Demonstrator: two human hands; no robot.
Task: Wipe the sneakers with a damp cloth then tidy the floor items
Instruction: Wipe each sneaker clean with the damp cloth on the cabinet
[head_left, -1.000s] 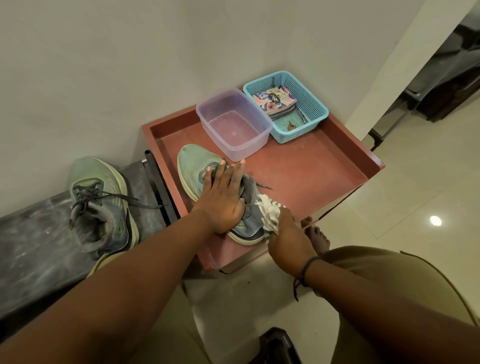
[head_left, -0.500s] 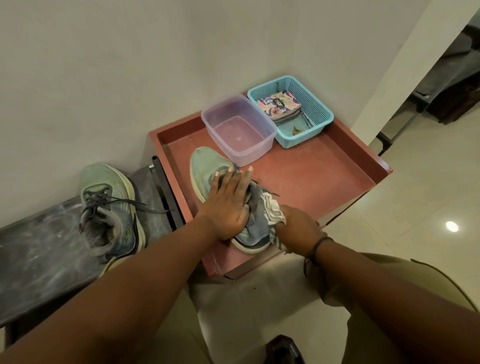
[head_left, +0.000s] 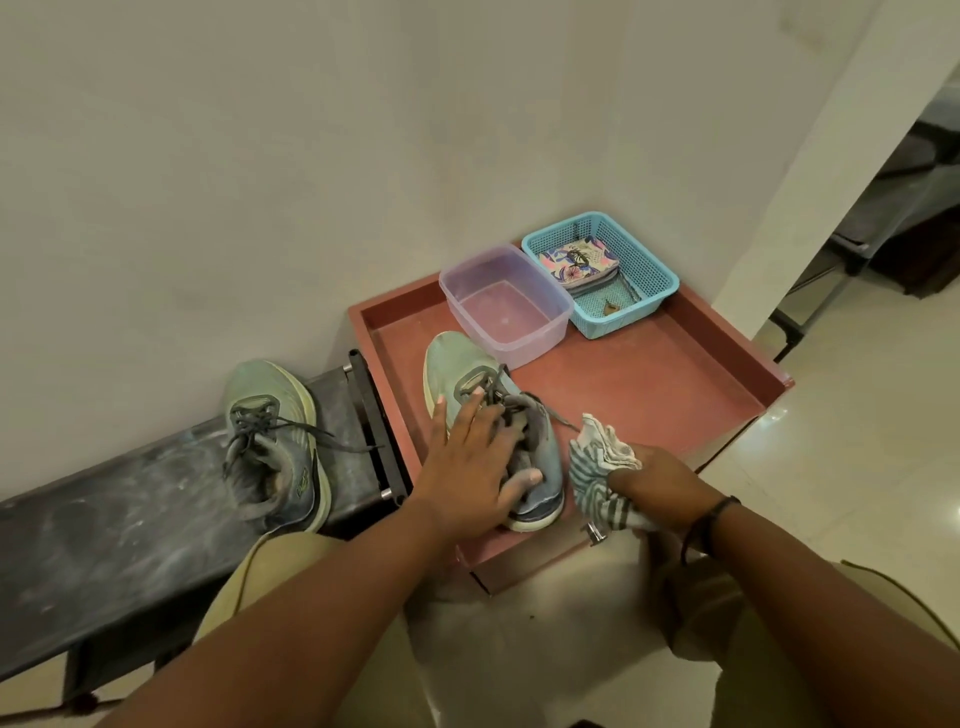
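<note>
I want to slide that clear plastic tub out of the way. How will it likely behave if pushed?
The clear tub looks thin-walled and seems to hold shallow water, so a quick shove would probably slosh it. Its wide flat base makes tipping unlikely. It sits close against the blue basket and the sneaker's toe, so it would likely nudge one of them.

One sneaker (head_left: 488, 415) lies on the tray (head_left: 649, 384) near its left edge, with the tub (head_left: 506, 306) behind it and the basket (head_left: 602, 275) in the tray's far corner, right of the tub. The other sneaker (head_left: 270, 441) sits on the desk (head_left: 104, 525) left of the tray. The cloth (head_left: 597, 467) lies at the tray's near edge, right of the first sneaker.
</note>
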